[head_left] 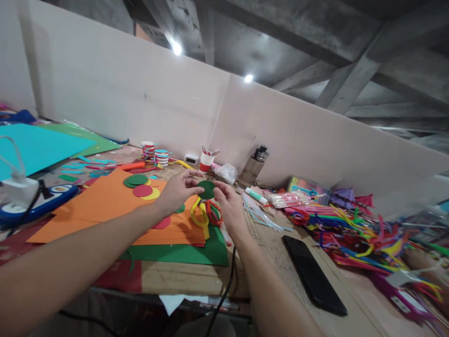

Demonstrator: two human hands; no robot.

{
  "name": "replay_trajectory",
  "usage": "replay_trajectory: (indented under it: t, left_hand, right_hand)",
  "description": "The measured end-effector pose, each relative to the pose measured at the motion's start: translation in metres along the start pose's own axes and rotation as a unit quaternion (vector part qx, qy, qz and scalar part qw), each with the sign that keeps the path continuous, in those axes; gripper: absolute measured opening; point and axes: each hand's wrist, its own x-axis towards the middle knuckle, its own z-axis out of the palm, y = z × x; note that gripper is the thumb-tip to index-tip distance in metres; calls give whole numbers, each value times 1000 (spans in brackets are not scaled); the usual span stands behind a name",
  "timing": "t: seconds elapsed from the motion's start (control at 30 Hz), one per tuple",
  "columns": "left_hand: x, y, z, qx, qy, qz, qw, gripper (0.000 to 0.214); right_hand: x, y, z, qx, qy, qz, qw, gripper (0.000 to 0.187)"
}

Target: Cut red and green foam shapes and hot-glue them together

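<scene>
Between my two hands I hold up a dark green paper circle (pixel 206 189). My left hand (pixel 180 189) pinches its left edge, and my right hand (pixel 228 203) has its right edge between thumb and fingers. Just below it lie scissors with yellow handles (pixel 199 216) and a pair with red-orange handles (pixel 213 213). Orange paper sheets (pixel 105 201) spread under my left forearm, on top of a green sheet (pixel 182 255). More cut circles rest on the orange paper: a green circle (pixel 136 180), a red circle (pixel 142 191) and a yellow circle (pixel 151 194).
A black phone (pixel 312 274) lies on cardboard to the right, beside a heap of coloured pipe cleaners (pixel 351 229). A dark bottle (pixel 253 167), a glue stick (pixel 256 195) and a red-white cup (pixel 206 161) stand or lie toward the wall. A black cable (pixel 228 285) hangs over the front edge.
</scene>
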Motion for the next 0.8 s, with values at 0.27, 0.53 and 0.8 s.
replay_trajectory:
  t: [0.27, 0.53, 0.8]
  left_hand:
    - [-6, 2, 8, 7, -14, -42, 999, 42]
    - [-8, 10, 13, -9, -12, -43, 999, 36]
    - [-5, 8, 8, -35, -50, -71, 996, 38]
  right_hand:
    - [-5, -1, 5, 34, 20, 75, 996, 16]
    - [-7, -13, 5, 113, 63, 145, 981, 18]
    - [-3, -1, 10, 197, 67, 167, 964, 28]
